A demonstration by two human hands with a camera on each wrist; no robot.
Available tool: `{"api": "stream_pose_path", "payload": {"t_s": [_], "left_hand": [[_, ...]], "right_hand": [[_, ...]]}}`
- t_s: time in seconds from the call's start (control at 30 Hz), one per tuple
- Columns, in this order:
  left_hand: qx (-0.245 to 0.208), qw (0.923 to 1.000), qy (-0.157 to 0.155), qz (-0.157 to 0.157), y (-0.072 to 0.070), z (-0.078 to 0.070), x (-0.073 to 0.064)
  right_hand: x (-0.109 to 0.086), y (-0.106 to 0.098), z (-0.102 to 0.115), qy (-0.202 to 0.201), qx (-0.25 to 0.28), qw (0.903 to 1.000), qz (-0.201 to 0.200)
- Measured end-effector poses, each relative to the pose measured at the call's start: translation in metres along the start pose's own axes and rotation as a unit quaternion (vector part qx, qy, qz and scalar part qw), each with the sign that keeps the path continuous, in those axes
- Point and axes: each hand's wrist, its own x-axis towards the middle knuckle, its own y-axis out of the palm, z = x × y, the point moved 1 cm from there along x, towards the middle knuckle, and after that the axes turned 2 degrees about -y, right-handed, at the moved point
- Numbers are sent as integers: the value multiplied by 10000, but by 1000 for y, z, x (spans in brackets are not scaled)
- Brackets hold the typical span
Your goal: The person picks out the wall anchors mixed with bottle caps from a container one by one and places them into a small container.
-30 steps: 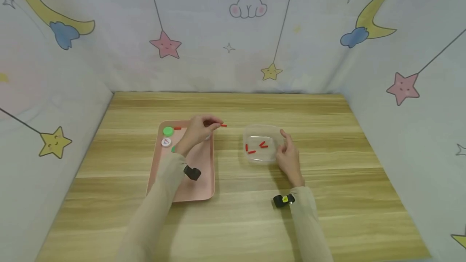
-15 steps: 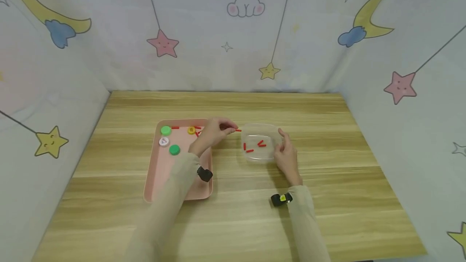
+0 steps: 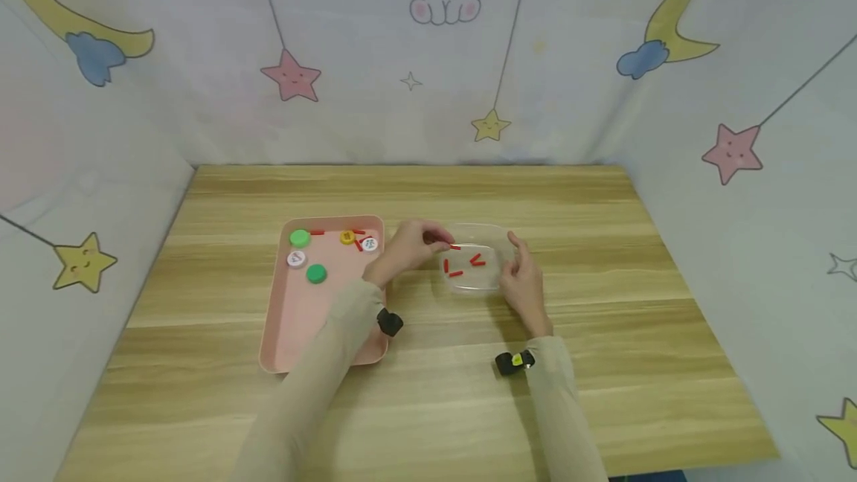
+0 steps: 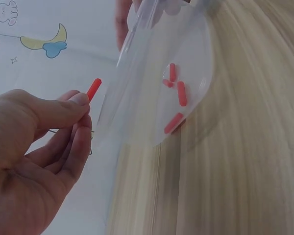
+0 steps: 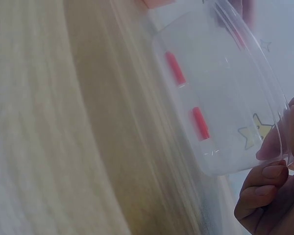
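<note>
My left hand point(image 3: 410, 250) pinches a small red stick point(image 4: 94, 90) between thumb and fingertips, over the left side of a clear plastic container point(image 3: 494, 275). Most of that stick sticks out past the thumb in the left wrist view. Inside the container lie several similar red sticks point(image 3: 456, 274), spread over its bottom. My right hand point(image 3: 525, 287) grips the container's right rim; in the right wrist view the thumb and fingers point(image 5: 257, 198) meet at that edge.
To the left lies a pink tray point(image 3: 300, 329). Along its far part are bottle caps: light green point(image 3: 299, 238), dark green point(image 3: 316, 274), yellow point(image 3: 347, 237) and white ones point(image 3: 297, 259), with several red sticks point(image 3: 317, 233). Patterned cloth walls point(image 3: 368, 125) border the wooden table point(image 3: 602, 244).
My left hand has moved right from above the tray to the container, carrying the red stick. Caps and sticks it had covered now show. The right hand keeps its hold on the container.
</note>
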Motion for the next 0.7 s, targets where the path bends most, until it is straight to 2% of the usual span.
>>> {"api": "stream_pose_path", "payload": {"t_s": [0.2,0.37,0.53,0.7], "left_hand": [[-15,9998,194,64,10,-6,5],[-12,9996,204,177,16,-9,9],[-22,9997,138,185,16,-8,10],[-57,9998,144,99,10,-3,7]], "right_hand": [[0,0,0,-58,12,10000,-46],[0,0,0,-2,7,10000,-16],[0,-1,0,35,-13,10000,26],[-1,0,0,78,-42,10000,33]]}}
